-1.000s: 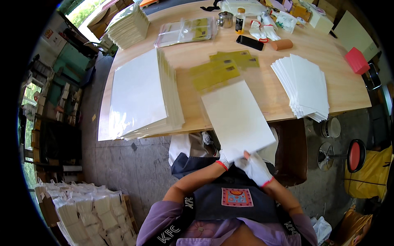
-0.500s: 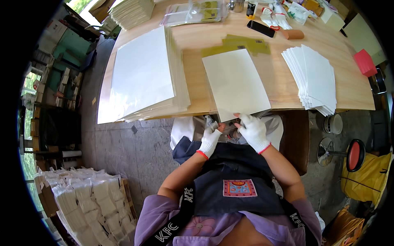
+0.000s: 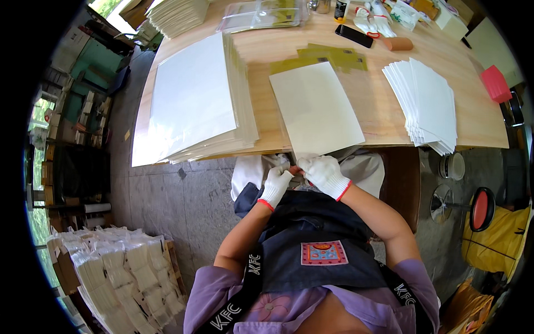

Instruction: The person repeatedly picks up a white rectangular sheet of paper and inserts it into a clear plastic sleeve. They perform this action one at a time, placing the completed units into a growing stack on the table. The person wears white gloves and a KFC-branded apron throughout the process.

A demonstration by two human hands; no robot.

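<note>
A cream sheet, seemingly in a clear plastic sleeve, lies at the middle of the table's near edge, its near corner reaching past the edge. Both my hands wear white knit gloves with bare fingertips showing. My right hand is closed in a pinch at the sleeve's near edge. Close beside it, my left hand is closed too, thumb and fingertips meeting the same edge; the exact grip is partly hidden. Olive-green printed sheets lie just beyond the cream sheet.
A stack of clear-sleeved white sheets stands left, and fanned white sheets lie right. Further back are a phone, a brown cylinder and spare gloves. A bundled paper pile stands on the floor at left.
My right hand has moved left, closing in beside my left hand at the near corner. The cream sheet has shifted slightly left and away from me.
</note>
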